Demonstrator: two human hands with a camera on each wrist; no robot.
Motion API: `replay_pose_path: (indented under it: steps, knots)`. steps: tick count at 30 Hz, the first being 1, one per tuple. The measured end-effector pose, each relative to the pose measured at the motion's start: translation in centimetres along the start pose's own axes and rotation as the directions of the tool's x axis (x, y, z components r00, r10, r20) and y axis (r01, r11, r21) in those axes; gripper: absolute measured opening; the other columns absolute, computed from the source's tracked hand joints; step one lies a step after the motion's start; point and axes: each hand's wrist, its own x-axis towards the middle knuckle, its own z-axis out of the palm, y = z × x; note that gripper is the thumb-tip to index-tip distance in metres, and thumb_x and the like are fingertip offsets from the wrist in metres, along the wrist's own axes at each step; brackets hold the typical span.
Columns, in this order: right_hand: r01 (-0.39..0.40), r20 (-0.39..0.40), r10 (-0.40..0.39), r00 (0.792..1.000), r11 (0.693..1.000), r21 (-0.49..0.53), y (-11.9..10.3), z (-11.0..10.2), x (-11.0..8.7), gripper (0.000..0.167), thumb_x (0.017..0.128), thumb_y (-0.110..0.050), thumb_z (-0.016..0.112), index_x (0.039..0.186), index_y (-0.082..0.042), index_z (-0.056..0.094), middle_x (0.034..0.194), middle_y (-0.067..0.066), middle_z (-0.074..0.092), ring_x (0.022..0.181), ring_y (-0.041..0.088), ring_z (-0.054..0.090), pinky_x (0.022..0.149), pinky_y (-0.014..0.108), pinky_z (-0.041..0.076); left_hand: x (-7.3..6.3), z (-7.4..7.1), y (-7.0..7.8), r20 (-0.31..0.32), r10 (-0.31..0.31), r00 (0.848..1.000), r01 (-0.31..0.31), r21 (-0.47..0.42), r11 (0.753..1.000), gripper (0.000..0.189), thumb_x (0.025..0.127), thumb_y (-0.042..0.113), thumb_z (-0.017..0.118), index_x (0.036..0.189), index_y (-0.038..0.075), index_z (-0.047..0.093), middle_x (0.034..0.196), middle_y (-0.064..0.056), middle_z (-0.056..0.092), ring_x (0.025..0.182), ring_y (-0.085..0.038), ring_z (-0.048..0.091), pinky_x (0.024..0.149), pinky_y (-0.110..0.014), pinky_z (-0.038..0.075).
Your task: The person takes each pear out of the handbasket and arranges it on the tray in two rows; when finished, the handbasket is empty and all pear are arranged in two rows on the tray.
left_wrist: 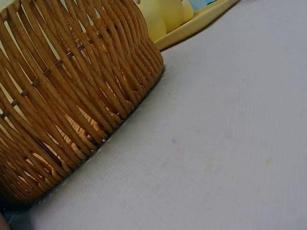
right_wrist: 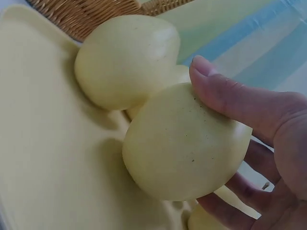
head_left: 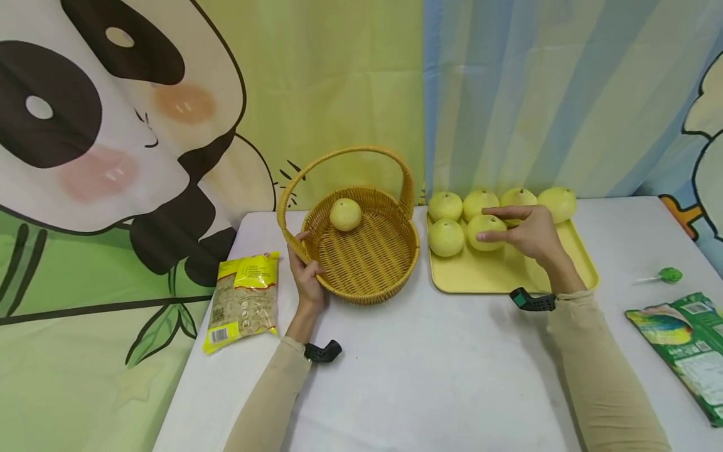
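Note:
My left hand (head_left: 307, 282) grips the left side of a round wicker basket (head_left: 367, 292) where its arched handle joins the rim. One pale yellow pomelo (head_left: 346, 215) lies inside the basket. In the left wrist view the basket's woven wall (left_wrist: 81, 81) fills the upper left. My right hand (head_left: 533, 233) holds another pomelo (right_wrist: 184, 143) between thumb and fingers, over the yellow tray (head_left: 474, 282). A second pomelo (right_wrist: 124, 62) sits right beside it in the right wrist view. Several more pomelos stand along the tray's back; whether the held one touches the tray I cannot tell.
A yellow, partly see-through food packet (head_left: 243, 301) lies left of the basket. At the right are a green lollipop (head_left: 669, 275) and a green packet (head_left: 686, 345). A printed curtain (head_left: 350, 94) hangs behind the white table (head_left: 429, 376).

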Motion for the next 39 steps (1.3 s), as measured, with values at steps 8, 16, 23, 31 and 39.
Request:
replay_pose_path:
  steps: [8, 16, 23, 31, 39]
  knots:
    - [0.071, 0.027, -0.069, 0.997, 0.995, -0.076, 0.6, 0.2, 0.1, 0.065, 0.078, -0.042, 0.094, 0.133, -0.013, 0.075, 0.144, 0.018, 0.066, 0.136, 0.037, 0.058, 0.103, 0.051, 0.052, 0.0, 0.0, 0.2, 0.004, -0.013, 1.0, 0.013, -0.01, 1.0, 0.078, 0.067, -0.007, 0.038, 0.144, -0.002, 0.041, 0.145, -0.007, 0.042, 0.128, -0.044, 0.037, 0.102, -0.041, 0.034]
    - [0.174, 0.088, -0.163, 0.983, 0.977, -0.127, -0.6, 0.0, 0.3, 0.058, 0.084, -0.036, 0.09, 0.133, -0.009, 0.074, 0.134, 0.018, 0.071, 0.127, 0.038, 0.063, 0.104, 0.058, 0.052, 0.0, 0.0, 0.1, -0.005, -0.004, 1.0, 0.004, -0.012, 1.0, 0.077, 0.067, -0.008, 0.038, 0.144, -0.002, 0.042, 0.148, -0.008, 0.041, 0.134, -0.041, 0.036, 0.106, -0.038, 0.032]
    - [0.148, -0.032, -0.148, 0.989, 0.989, 0.01, -4.4, 0.8, 0.7, 0.043, 0.092, -0.037, 0.082, 0.123, -0.008, 0.079, 0.131, 0.013, 0.073, 0.12, 0.023, 0.066, 0.087, 0.018, 0.056, -0.1, 0.0, 0.1, -0.008, -0.004, 1.0, 0.004, -0.007, 1.0, 0.077, 0.068, -0.011, 0.038, 0.144, -0.001, 0.043, 0.147, -0.007, 0.042, 0.134, -0.04, 0.037, 0.107, -0.039, 0.03]
    - [0.215, 0.169, -0.238, 0.956, 0.966, 0.143, -10.6, 4.8, 1.4, 0.039, 0.096, -0.036, 0.078, 0.127, -0.013, 0.078, 0.126, 0.007, 0.076, 0.114, 0.021, 0.07, 0.089, 0.034, 0.059, -0.2, -0.1, 0.1, -0.01, -0.005, 1.0, 0.005, 0.0, 1.0, 0.077, 0.068, -0.01, 0.038, 0.145, -0.003, 0.042, 0.151, -0.013, 0.041, 0.133, -0.039, 0.036, 0.107, -0.036, 0.031]
    - [0.292, 0.414, -0.354, 0.839, 0.934, 0.206, -14.7, 9.8, 3.2, 0.057, 0.098, -0.029, 0.076, 0.149, -0.009, 0.06, 0.149, 0.011, 0.062, 0.135, 0.031, 0.059, 0.111, 0.05, 0.048, -0.3, -0.2, 0.2, 0.001, -0.014, 1.0, 0.014, 0.006, 1.0, 0.078, 0.069, -0.009, 0.039, 0.146, -0.001, 0.042, 0.151, -0.014, 0.041, 0.131, -0.041, 0.038, 0.105, -0.039, 0.033]
